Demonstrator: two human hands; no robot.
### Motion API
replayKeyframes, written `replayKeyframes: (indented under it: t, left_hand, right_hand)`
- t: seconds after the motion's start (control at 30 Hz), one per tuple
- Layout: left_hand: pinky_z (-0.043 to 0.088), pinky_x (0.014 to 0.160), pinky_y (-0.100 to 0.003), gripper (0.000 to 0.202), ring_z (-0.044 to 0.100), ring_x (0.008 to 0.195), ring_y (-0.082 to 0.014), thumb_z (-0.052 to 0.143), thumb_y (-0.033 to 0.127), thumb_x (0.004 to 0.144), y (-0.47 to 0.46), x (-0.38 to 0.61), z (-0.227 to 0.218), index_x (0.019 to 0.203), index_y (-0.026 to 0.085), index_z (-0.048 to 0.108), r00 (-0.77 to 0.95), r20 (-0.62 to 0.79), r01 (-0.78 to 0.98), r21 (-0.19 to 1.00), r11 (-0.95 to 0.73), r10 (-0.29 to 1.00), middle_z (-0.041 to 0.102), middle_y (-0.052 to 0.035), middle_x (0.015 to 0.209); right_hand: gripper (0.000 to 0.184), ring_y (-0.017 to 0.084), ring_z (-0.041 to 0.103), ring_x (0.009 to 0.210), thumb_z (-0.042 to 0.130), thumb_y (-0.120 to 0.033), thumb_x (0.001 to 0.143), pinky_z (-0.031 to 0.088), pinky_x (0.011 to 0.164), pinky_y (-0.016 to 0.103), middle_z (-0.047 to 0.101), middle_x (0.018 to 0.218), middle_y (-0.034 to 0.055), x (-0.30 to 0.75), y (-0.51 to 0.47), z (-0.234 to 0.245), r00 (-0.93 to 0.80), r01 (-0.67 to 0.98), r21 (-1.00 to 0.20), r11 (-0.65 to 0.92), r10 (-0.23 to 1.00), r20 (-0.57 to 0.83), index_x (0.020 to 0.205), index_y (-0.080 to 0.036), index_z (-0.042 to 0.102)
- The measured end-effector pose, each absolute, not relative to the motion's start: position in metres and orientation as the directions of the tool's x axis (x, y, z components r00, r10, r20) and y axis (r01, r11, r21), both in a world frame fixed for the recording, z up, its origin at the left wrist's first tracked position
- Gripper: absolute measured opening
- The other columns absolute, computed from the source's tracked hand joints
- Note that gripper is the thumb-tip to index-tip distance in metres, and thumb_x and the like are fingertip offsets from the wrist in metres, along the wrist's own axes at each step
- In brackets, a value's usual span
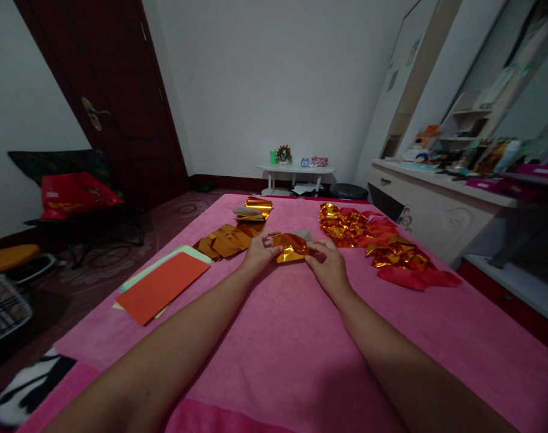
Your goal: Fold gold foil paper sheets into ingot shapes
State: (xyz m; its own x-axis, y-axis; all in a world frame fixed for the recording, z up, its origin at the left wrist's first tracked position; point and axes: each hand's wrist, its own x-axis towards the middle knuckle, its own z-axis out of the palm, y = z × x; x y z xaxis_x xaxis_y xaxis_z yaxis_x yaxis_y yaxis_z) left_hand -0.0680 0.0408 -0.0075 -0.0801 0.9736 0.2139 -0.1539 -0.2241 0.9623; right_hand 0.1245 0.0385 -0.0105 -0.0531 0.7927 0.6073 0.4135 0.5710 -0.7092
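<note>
— At the hands first: holding what, and how?

— In the left hand (259,251), thumb and fingertips closed on its left end, a crumpled gold foil piece (291,247). In the right hand (328,264), the same pinch on the right end. No open palm on either side.

— Why a grip at both ends?

— Probably for control: thin, springy foil, hard to steady with one hand alone. Fingertips rather than a full fist, likely so as not to crush it further.

— And where exactly?

— Between the two hands, just above the pink cloth (292,337), at about the middle of its width, both arms stretched well forward. So low, perhaps, for support under the wrists.

— Around the hands?

— Just left of the left hand, a fanned stack of flat gold sheets (226,240), within easy reach. Beyond that, a few folded gold pieces (252,208), apart from the flat ones. Nearer the left edge, an orange sheet (161,285) on top of paler paper, flat and out of the way.

— On the other side?

— Right of the right hand, a long heap of crumpled gold and red pieces (373,237), well apart from the flat stack; sorted by kind, at a guess, with the bare middle for the hands.

— Farther out?

— A small white table (295,171) against the far wall, a pale dresser (436,204) on the right, a dark door (107,90) on the left.
</note>
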Motion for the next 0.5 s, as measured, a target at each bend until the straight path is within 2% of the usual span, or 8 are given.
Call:
replayKeyframes:
  t: [0.17, 0.3, 0.4, 0.5]
  left_hand:
    - [0.050, 0.061, -0.023, 0.052, 0.062, 0.066, -0.0120, 0.072, 0.013, 0.059, 0.0390, -0.0660, -0.0046, 0.110, 0.013, 0.059, -0.092, 0.270, -0.135, 0.950, -0.281, 0.958, 0.068, -0.0056, 0.086]
    - [0.049, 0.058, -0.023, 0.057, 0.062, 0.070, -0.0129, 0.070, 0.009, 0.058, 0.0371, -0.0660, -0.0026, 0.113, 0.017, 0.059, -0.098, 0.300, -0.094, 0.946, -0.309, 0.949, 0.065, -0.0096, 0.107]
    - [0.052, 0.070, -0.028, 0.055, 0.063, 0.083, -0.0156, 0.069, 0.008, 0.060, 0.0342, -0.0666, 0.0000, 0.113, 0.018, 0.060, -0.055, 0.346, -0.092, 0.932, -0.350, 0.937, 0.062, -0.0095, 0.113]
    - [0.051, 0.080, -0.030, 0.052, 0.061, 0.093, -0.0178, 0.071, 0.011, 0.063, 0.0306, -0.0674, 0.0030, 0.114, 0.019, 0.062, -0.012, 0.398, -0.058, 0.916, -0.398, 0.917, 0.060, -0.0090, 0.115]
  right_hand:
    - [0.016, 0.020, 0.058, 0.096, 0.058, -0.017, 0.070, 0.053, 0.073, 0.032, 0.056, 0.109, 0.0055, 0.1213, 0.0328, -0.0069, -0.068, 0.311, -0.735, 0.603, 0.785, 0.616, 0.074, -0.023, 0.072]
    - [0.017, 0.020, 0.058, 0.096, 0.056, -0.015, 0.070, 0.051, 0.073, 0.032, 0.056, 0.110, 0.0052, 0.1216, 0.0297, -0.0034, -0.040, 0.345, -0.695, 0.631, 0.750, 0.661, 0.067, -0.023, 0.071]
    - [0.014, 0.020, 0.060, 0.088, 0.058, -0.018, 0.069, 0.051, 0.073, 0.033, 0.063, 0.098, 0.0052, 0.1221, 0.0306, -0.0020, 0.007, 0.300, -0.739, 0.603, 0.773, 0.634, 0.070, -0.022, 0.070]
    - [0.015, 0.019, 0.062, 0.070, 0.064, -0.026, 0.068, 0.051, 0.067, 0.034, 0.067, 0.076, 0.0031, 0.1228, 0.0322, -0.0021, 0.036, 0.135, -0.872, 0.470, 0.877, 0.478, 0.080, -0.020, 0.070]
